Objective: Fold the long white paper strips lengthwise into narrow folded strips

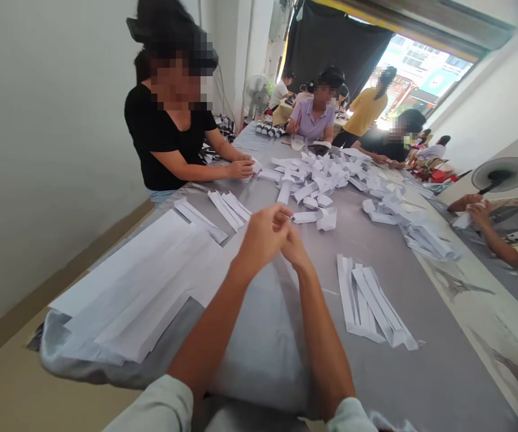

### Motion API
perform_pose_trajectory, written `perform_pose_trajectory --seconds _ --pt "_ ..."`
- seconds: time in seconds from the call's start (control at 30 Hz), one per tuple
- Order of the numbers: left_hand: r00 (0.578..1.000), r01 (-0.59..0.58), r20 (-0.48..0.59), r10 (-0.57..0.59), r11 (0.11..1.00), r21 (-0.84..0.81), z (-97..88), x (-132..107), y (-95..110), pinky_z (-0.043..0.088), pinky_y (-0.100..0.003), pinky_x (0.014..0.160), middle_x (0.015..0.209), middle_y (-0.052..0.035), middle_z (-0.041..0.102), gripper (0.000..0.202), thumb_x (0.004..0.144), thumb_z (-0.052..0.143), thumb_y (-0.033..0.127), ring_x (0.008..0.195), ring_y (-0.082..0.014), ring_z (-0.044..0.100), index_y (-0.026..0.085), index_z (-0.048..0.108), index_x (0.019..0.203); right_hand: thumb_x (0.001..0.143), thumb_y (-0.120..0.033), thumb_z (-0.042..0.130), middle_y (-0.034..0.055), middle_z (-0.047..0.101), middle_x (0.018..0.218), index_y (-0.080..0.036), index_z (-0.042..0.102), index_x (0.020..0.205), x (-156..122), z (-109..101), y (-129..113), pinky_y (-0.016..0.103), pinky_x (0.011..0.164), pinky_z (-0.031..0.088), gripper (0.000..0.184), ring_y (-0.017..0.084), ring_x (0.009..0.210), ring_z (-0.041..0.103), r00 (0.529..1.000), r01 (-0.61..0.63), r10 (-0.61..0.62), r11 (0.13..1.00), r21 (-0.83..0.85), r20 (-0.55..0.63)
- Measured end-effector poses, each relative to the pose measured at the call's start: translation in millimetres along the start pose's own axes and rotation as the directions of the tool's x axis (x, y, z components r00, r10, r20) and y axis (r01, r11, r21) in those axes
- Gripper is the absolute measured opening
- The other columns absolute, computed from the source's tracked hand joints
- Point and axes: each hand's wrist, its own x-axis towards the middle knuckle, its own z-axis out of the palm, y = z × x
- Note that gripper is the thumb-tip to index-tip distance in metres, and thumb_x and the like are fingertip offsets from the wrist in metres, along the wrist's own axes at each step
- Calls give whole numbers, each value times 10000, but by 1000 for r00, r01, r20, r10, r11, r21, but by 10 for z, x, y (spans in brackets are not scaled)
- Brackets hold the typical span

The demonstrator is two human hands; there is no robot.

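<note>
My left hand (263, 237) and my right hand (294, 245) meet above the middle of the table, fingers curled and pressed together. Whatever they grip, if anything, is hidden by the fingers. Just beyond the fingertips lies a folded white paper piece (307, 217); whether the hands touch it, I cannot tell. To the left, a fanned stack of white paper sheets (124, 294) covers the table's near corner. Several folded paper strips (373, 303) lie right of my right forearm. More folded strips (228, 210) rest ahead of my left hand.
A big heap of folded white paper pieces (326, 174) spreads over the grey-covered table (389, 384). A co-worker in black (169, 144) stands at the left edge, hands on paper. Another person's hands (477, 210) hold paper at right, near a fan (502, 174). Others sit farther back.
</note>
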Motion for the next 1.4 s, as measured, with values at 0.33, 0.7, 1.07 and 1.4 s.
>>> perform_pose_trajectory --seconds 0.33,0.7,1.07,1.4 --pt "969 204 156 -190 975 -85 -154 175 -417 568 -335 689 950 -87 775 406 803 823 442 824 -246 745 178 720 1093 800 -533 821 -31 616 689 -185 754 991 -117 -497 -358 215 448 342 402 98 543 478 932 50 -6 993 111 -363" --pt "984 123 -99 -148 966 -227 96 253 -449 419 -209 523 737 1 665 284 780 807 341 604 -130 603 217 571 876 825 -460 790 -28 623 796 -226 673 1086 -138 -576 -338 234 523 450 370 138 654 613 960 55 -50 998 9 -274" --pt "988 136 1 -152 884 -447 173 247 -300 368 -180 390 767 -1 610 348 863 754 518 555 -102 525 197 618 881 960 -379 680 12 652 837 -211 738 1073 -135 -360 -417 322 741 537 211 170 756 623 858 273 -371 916 -295 -356" --pt "959 -34 -264 -102 884 -466 158 253 -381 445 -196 494 810 -1 689 395 854 806 471 581 -105 587 228 681 1139 968 -636 640 56 767 1244 -273 770 1282 -165 -215 -523 342 897 591 498 238 1100 712 968 208 -185 969 132 -171"
